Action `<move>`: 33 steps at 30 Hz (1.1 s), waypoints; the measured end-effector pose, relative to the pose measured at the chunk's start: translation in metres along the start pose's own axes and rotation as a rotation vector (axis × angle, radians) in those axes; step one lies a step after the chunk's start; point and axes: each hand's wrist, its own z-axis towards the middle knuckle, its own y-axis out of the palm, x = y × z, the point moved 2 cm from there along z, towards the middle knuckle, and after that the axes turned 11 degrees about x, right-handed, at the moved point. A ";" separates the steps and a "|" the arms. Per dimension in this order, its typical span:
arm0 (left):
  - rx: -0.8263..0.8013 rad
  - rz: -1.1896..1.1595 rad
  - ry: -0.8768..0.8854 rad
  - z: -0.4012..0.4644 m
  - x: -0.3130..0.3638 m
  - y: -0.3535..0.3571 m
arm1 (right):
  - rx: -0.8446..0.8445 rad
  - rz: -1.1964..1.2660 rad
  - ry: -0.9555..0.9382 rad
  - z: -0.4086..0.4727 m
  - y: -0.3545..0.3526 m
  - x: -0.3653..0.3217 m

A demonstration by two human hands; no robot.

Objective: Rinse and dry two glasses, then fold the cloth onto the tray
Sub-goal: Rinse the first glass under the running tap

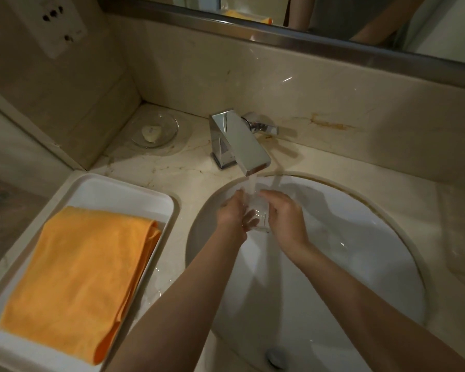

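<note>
Nearest, at lower left: orange cloth folded in the white tray on the marble bench. Beyond, over the white sink: clear glass held between both hands under running water. Left hand cupping the glass's left side, grip curled round it; right hand wrapping the right side, grip likewise closed on it. Farther back: chrome tap. Farthest left: glass soap dish with soap, near the wall.

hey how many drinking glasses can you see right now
1 for certain: a clear glass held between the left hand and right hand under the faucet stream, over the sink. A second glass may be out of view.
</note>
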 end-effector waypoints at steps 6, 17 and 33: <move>0.152 -0.039 0.107 0.004 0.001 -0.007 | -0.355 -0.115 -0.086 0.002 -0.004 -0.016; 0.102 0.234 0.530 -0.016 0.004 0.003 | -0.685 0.092 0.688 0.042 0.001 -0.011; 0.067 0.337 0.582 -0.019 0.013 0.013 | -0.356 -0.130 0.348 0.029 0.005 -0.008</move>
